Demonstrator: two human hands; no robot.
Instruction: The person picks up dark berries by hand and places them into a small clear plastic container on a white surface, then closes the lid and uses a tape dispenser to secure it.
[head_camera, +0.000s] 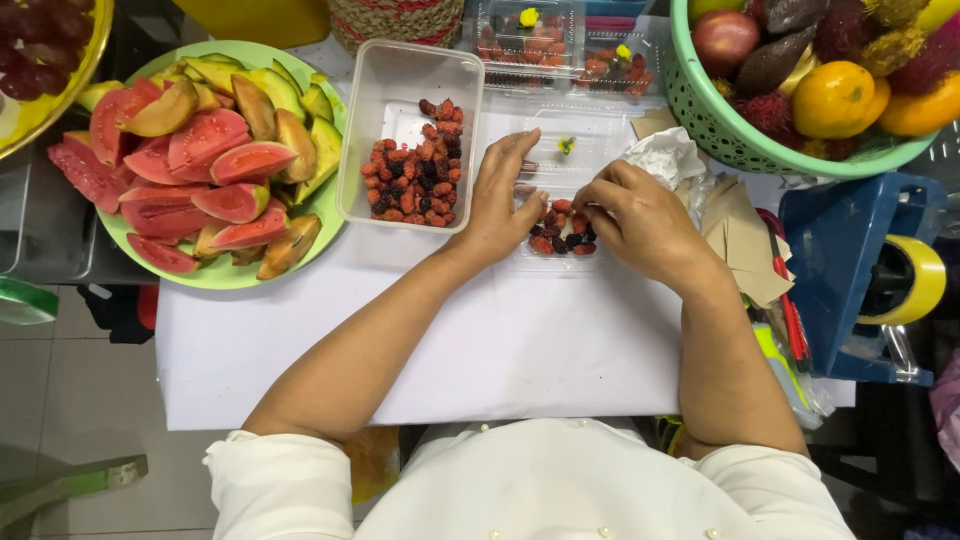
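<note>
Red and dark berries (560, 232) lie in clear flat tray (590, 150) on white table (500, 340), centre of head view. Tray's long axis runs away from person. Left hand (503, 195) rests flat, fingers together, on tray's left edge. Right hand (640, 222) curls over berries, fingertips pinched on one. Square tub (395, 90) of berries just left; green plate (215, 275) of sliced fruit beyond.

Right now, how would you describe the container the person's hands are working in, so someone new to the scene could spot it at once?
Start from the white tabletop and the big green plate of guava wedges. Right of it stands a deep, lidless tub of mulberries; just right of that, under the left hand and right hand, lies the shallow clear clamshell tray. Unlike the tub and the closed packs behind, it lies open, holding only a few berries.
</note>
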